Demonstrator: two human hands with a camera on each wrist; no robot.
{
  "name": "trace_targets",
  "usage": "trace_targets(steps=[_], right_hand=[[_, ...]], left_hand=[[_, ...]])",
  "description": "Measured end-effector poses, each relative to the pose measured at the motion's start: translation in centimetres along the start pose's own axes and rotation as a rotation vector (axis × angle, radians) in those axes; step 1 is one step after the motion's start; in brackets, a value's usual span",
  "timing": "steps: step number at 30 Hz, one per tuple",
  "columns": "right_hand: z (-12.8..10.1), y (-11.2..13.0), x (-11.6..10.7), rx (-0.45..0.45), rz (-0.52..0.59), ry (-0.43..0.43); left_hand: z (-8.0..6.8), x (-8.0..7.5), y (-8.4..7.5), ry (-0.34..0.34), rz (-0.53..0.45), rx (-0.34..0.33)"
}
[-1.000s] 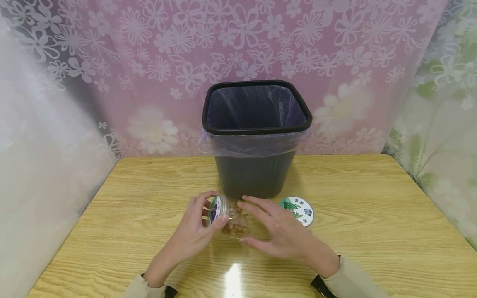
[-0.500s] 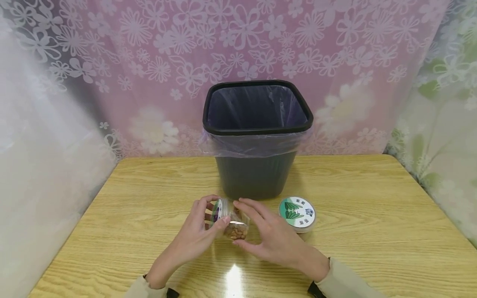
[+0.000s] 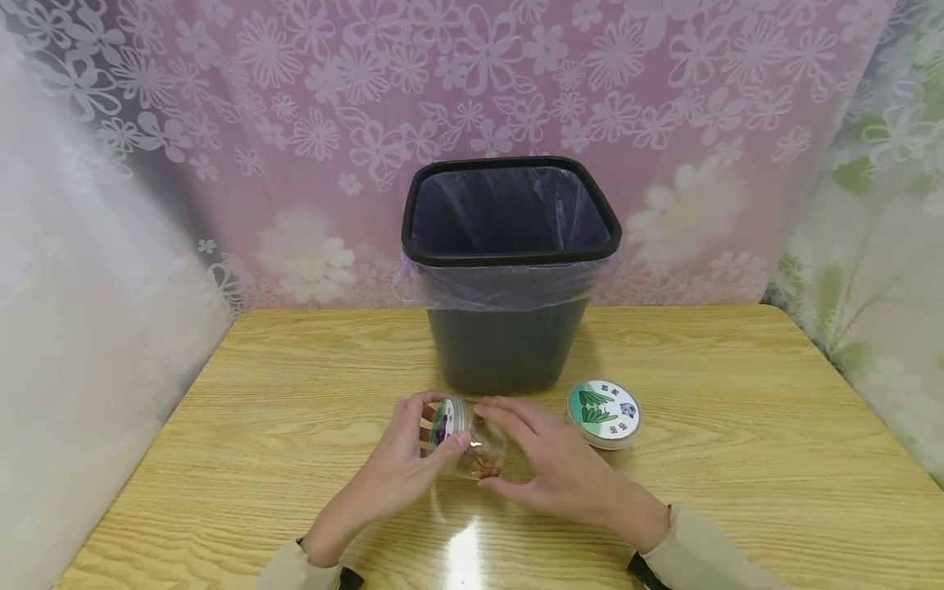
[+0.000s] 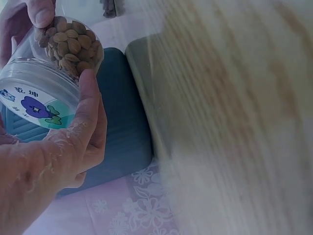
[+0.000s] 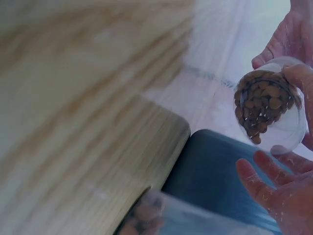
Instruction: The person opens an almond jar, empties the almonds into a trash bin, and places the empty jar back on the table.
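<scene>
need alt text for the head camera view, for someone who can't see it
Two hands hold a small clear jar of nuts on its side over a wooden table: the left hand grips its lid end, the right hand its body. Behind stands a lined black bin, with a second lidded jar to the right.

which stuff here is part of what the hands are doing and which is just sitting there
In hand:
- clear jar of nuts, held tilted by both hands
- its lid, gripped by the left hand
- right hand, round the jar body

Lying about:
- second jar with the green lid
- lined bin
- table
</scene>
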State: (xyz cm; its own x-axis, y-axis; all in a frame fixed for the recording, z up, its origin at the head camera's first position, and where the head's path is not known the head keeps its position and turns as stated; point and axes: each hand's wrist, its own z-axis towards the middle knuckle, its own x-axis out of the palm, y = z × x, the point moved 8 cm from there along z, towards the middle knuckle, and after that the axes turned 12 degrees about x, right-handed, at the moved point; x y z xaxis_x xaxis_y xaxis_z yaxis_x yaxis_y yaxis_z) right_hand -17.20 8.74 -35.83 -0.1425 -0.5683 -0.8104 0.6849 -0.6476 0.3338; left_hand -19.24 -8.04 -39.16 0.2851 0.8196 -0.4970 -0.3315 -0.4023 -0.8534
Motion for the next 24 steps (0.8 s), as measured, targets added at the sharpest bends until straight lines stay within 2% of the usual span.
trace_targets(steps=[9, 13, 20, 24], right_hand=[[0.5, 0.5, 0.9, 0.038, 0.055, 0.041], [0.6, 0.5, 1.0, 0.066, 0.106, 0.050], [0.6, 0.0, 1.0, 0.116, 0.193, 0.071], [0.5, -0.4, 1.2, 0.165, 0.277, 0.120]], left_hand=[[-0.3, 0.3, 0.1, 0.012, -0.041, -0.017], [-0.4, 0.4, 0.2, 0.041, -0.042, -0.010], [-0.3, -0.2, -0.3, 0.141, -0.103, 0.105], [-0.2, -0.6, -0.3, 0.195, -0.131, 0.178]])
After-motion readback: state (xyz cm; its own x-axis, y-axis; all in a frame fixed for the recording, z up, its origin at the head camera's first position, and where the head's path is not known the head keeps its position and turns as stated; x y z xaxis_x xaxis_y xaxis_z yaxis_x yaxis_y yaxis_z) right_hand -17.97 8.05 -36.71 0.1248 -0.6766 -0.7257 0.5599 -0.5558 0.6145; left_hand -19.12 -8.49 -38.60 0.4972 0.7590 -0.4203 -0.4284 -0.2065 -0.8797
